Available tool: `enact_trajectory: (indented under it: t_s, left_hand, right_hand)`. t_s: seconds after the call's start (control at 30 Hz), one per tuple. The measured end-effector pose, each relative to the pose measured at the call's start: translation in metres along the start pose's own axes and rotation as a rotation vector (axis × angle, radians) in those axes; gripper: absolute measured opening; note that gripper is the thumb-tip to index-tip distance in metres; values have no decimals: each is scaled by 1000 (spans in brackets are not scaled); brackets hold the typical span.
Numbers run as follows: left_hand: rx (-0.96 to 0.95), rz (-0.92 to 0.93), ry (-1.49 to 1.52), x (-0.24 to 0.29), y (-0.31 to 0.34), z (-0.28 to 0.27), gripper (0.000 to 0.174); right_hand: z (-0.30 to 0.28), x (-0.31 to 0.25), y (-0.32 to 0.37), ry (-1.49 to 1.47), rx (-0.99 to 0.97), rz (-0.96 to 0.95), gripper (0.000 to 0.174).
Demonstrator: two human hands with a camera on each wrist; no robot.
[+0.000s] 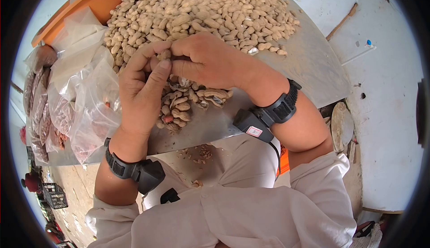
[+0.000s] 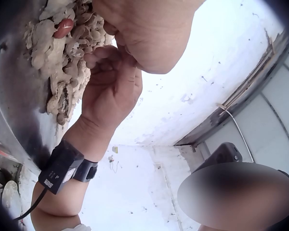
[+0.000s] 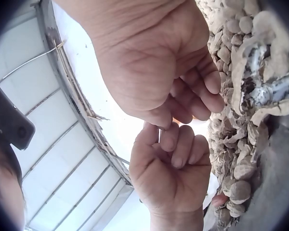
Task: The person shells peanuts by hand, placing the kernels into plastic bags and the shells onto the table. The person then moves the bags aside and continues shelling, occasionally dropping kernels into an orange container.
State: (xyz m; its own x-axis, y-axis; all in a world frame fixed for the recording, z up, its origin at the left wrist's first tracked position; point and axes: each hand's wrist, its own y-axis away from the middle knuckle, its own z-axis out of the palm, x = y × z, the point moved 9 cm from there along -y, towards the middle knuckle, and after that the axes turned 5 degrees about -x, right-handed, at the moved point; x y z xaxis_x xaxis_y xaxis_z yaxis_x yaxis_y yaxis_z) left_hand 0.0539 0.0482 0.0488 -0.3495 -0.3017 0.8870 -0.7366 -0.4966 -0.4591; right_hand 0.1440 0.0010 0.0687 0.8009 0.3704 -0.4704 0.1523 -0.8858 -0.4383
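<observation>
A single unshelled peanut (image 1: 165, 54) shows between the fingertips of my two hands in the head view. My left hand (image 1: 141, 89) pinches it with the thumb lying along its near side. From the right, my right hand (image 1: 204, 60) also pinches it, fingers curled and fingertips meeting the left ones. In the right wrist view the left hand (image 3: 171, 180) and right hand (image 3: 149, 72) meet at their tips, hiding the peanut. Below the hands lies a small heap of peanuts and broken shells (image 1: 181, 107), with a red kernel (image 1: 168, 119) at its near side.
A large pile of peanuts (image 1: 215, 10) covers the back of the metal table (image 1: 313, 69). Clear plastic bags (image 1: 92, 109) stand at the left, beside long filled bags (image 1: 38, 104). Behind them is an orange tub (image 1: 101, 4). The table's front edge runs just before my lap.
</observation>
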Motion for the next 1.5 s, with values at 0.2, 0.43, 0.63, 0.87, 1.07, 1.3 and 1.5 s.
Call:
enact_trajectory:
  t_s: [0.2, 0.43, 0.63, 0.87, 1.07, 1.3, 1.5]
  left_hand:
    - [2, 8, 3, 1, 0, 1, 24]
    - [1, 15, -25, -1, 0, -1, 26]
    - [3, 12, -20, -2, 1, -1, 27]
    - [-6, 27, -20, 1, 0, 1, 27]
    - [-29, 14, -26, 0, -1, 1, 27]
    - [0, 41, -30, 2, 0, 2, 27]
    - [21, 133, -57, 5, -1, 0, 25]
  right_hand:
    - [-4, -2, 0, -26, 12, 66, 30]
    - [-4, -2, -1, -34, 35, 13, 30]
    - [-4, -4, -1, -30, 41, -2, 28]
    - [-5, -5, 0, -24, 39, 11, 27]
    - [-3, -5, 1, -7, 25, -27, 20]
    - [-5, -5, 1, 13, 63, -53, 19]
    - [-6, -6, 1, -4, 109, -3, 22]
